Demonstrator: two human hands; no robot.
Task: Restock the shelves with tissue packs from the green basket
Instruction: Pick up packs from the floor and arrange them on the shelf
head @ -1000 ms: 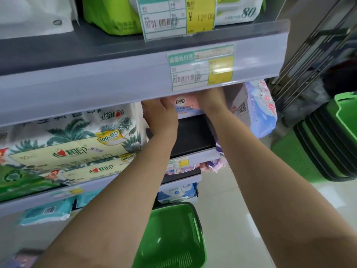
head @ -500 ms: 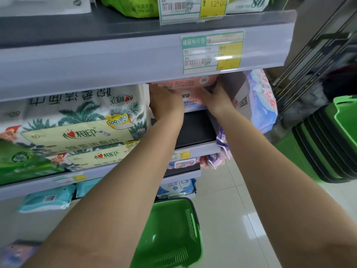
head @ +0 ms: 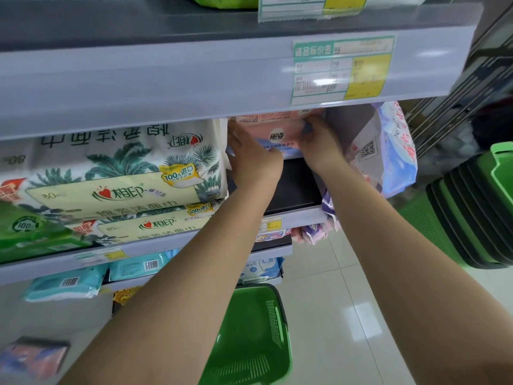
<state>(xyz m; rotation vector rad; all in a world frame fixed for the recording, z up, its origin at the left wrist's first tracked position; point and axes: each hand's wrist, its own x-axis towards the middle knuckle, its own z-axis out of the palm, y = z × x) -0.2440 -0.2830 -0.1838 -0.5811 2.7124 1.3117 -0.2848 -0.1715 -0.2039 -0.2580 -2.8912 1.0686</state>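
I have both hands, left (head: 251, 159) and right (head: 319, 143), clamped on the pink tissue pack (head: 277, 134) under the upper shelf lip (head: 194, 87), bare shelf (head: 294, 187) below.

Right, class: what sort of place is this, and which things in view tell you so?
Most likely a shop aisle. Price labels are clipped to the shelf edge, packaged tissue packs fill the shelves, and green shopping baskets are stacked beside them.
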